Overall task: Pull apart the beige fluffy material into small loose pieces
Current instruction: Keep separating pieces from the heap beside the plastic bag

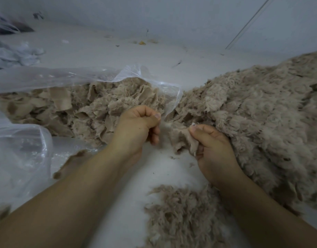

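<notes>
A beige fluffy piece (182,140) stretches between my two hands at the centre of the view. My left hand (138,129) has its fingers curled and pinches a thin, blurred wisp of fibre at the piece's left end. My right hand (211,149) grips the right end, thumb on top. A large heap of loose beige fluff (261,119) lies to the right. A clear plastic bag (52,77) on the left holds several beige fabric scraps (93,108).
A smaller patch of fluff (179,215) lies on the pale floor (118,49) between my forearms. White cloth or plastic (12,54) is bunched at the far left. Small bits of debris (141,42) lie near the wall.
</notes>
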